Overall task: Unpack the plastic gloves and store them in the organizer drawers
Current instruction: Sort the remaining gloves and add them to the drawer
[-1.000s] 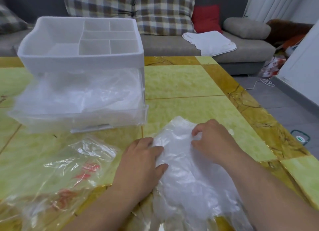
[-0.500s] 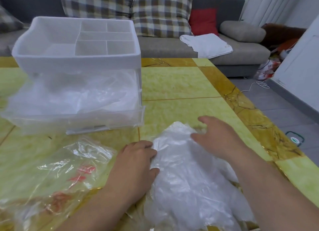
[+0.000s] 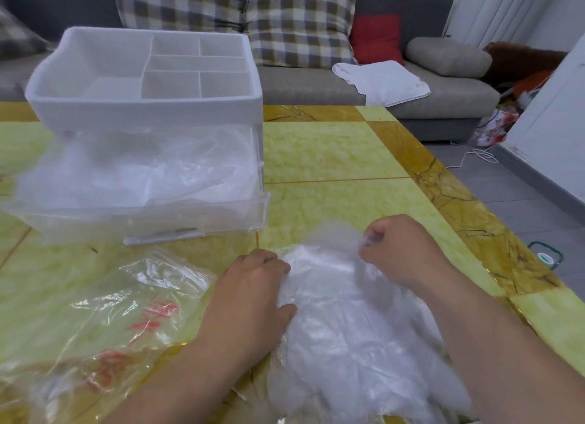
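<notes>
A stack of thin clear plastic gloves (image 3: 342, 328) lies on the green table in front of me. My left hand (image 3: 253, 293) rests on the stack's left edge, fingers curled at the plastic. My right hand (image 3: 402, 249) is closed in a fist and pinches the top layer at the far end, lifting it a little. The white organizer (image 3: 142, 107) stands at the left. Its clear lower drawer (image 3: 136, 214) is pulled out and holds crumpled clear gloves.
An empty clear packaging bag (image 3: 104, 316) with red print lies at the near left. A grey sofa (image 3: 443, 97) with cushions and a white cloth runs behind the table. The table's right edge drops to a grey floor with a cable.
My right hand went from lying flat on the stack to a fist pinching the top plastic layer. My left hand stayed at the stack's left edge.
</notes>
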Motion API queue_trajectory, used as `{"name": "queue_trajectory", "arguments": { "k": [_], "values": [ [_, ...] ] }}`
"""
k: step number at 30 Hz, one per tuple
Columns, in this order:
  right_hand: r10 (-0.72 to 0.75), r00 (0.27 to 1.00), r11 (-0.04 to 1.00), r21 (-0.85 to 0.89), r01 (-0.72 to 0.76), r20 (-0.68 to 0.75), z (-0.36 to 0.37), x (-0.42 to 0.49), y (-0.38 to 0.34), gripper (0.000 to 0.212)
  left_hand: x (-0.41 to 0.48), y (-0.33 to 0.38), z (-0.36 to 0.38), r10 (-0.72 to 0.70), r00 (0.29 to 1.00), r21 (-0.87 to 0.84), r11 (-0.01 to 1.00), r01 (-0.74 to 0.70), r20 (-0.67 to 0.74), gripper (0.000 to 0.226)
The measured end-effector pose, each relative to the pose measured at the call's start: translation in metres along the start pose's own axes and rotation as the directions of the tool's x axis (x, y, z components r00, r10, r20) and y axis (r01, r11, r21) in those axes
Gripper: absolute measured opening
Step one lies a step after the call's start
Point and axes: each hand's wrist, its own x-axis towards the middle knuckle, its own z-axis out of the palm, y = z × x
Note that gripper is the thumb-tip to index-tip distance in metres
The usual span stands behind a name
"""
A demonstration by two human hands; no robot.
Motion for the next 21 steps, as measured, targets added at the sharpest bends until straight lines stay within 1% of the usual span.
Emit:
{"name": "queue_trajectory", "arguments": {
  "k": [3,5,7,9,10,11,13,14,15,18,19,21],
  "values": [
    [-0.119,0.991,0.985,0.117,0.126,-0.063,-0.007,-0.006,0.000,0.026,0.001,0.005,-0.004,-0.038,0.994,-0.127,0.992,0.025,-0.104,0.067],
    [-0.214,0.975,0.961,0.168,0.221,-0.059,-0.013,-0.011,-0.003,0.026,0.004,0.006,-0.006,-0.074,0.988,-0.212,0.976,0.044,-0.134,0.075],
    [-0.288,0.958,0.942,0.179,0.283,0.000,-0.018,-0.020,-0.006,0.022,0.006,0.006,-0.007,-0.077,0.989,-0.251,0.967,0.044,-0.124,0.083],
    [-0.330,0.938,0.938,0.149,0.313,0.108,-0.021,-0.029,-0.008,0.021,0.006,0.005,-0.008,-0.055,0.995,-0.258,0.966,0.031,-0.087,0.085],
    [-0.335,0.928,0.940,0.128,0.317,0.164,-0.022,-0.033,-0.009,0.021,0.006,0.005,-0.008,-0.037,0.996,-0.255,0.967,0.016,-0.079,0.079],
    [-0.331,0.921,0.943,0.107,0.314,0.207,-0.022,-0.036,-0.009,0.021,0.006,0.005,-0.007,-0.010,0.996,-0.257,0.966,-0.012,-0.086,0.066],
    [-0.318,0.919,0.948,0.052,0.315,0.234,-0.022,-0.036,-0.007,0.021,0.006,0.007,-0.005,0.027,0.992,-0.268,0.962,-0.059,-0.122,0.025],
    [-0.319,0.920,0.946,0.021,0.323,0.226,-0.023,-0.035,-0.006,0.022,0.006,0.008,-0.005,0.023,0.992,-0.272,0.961,-0.056,-0.124,0.011],
    [-0.321,0.921,0.944,-0.004,0.330,0.221,-0.024,-0.034,-0.005,0.021,0.005,0.010,-0.004,0.016,0.994,-0.273,0.961,-0.045,-0.111,0.008],
    [-0.304,0.916,0.948,-0.011,0.318,0.263,-0.025,-0.031,-0.003,0.018,0.003,0.011,-0.002,0.015,0.996,-0.284,0.958,-0.038,-0.083,0.013],
    [-0.307,0.910,0.946,-0.015,0.324,0.280,-0.022,-0.030,-0.002,0.021,0.003,0.011,-0.001,0.013,0.997,-0.290,0.956,-0.036,-0.080,0.015],
    [-0.306,0.909,0.944,-0.034,0.328,0.282,-0.015,-0.027,-0.001,0.035,0.004,0.009,0.000,-0.013,0.997,-0.331,0.943,-0.015,-0.081,0.017]
  ]
}}
